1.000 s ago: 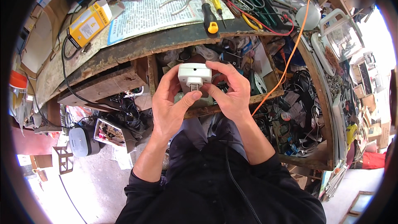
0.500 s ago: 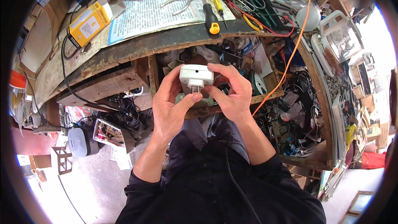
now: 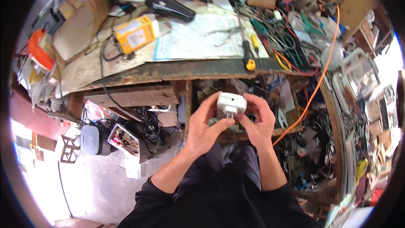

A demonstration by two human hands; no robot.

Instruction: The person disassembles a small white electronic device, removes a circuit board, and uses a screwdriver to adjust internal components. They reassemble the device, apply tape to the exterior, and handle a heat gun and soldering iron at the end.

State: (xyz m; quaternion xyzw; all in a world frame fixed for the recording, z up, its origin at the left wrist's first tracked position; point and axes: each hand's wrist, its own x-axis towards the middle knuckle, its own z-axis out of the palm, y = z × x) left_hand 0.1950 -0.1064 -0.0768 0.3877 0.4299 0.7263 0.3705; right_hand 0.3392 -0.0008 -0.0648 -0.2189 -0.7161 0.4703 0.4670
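A long, worn wooden desk (image 3: 126, 74) runs across the upper half of the view, its front edge curving with the lens, and its top is crowded. To the right a tall shelf frame (image 3: 337, 135) holds a jumble of parts and cables, with an orange cable (image 3: 314, 84) draped down from the desk's far right corner to the space under it. On the desk lies a large printed paper sheet (image 3: 202, 38), flat and facing up. A black hair dryer (image 3: 168, 7) lies above the sheet's left end, nozzle pointing right. Just left of the sheet sits a yellow multimeter (image 3: 134, 34), tilted, with a black lead trailing off the desk's edge. On the grey floor at lower left stands a small grey box-shaped device (image 3: 93, 140), beside an open tray of small parts (image 3: 123, 140).

Below the desk's front edge, over the person's lap, both hands meet. The left hand (image 3: 204, 128) is curled around a white plug adapter (image 3: 231, 104), thumb laid across its underside near the metal pins, fingers behind it. The right hand (image 3: 257, 122) grips the adapter's right side, fingers bent over its edge. A black-and-yellow screwdriver (image 3: 247, 55) lies at the desk's front edge, just above the adapter, with pliers (image 3: 223, 31) on the sheet nearby.
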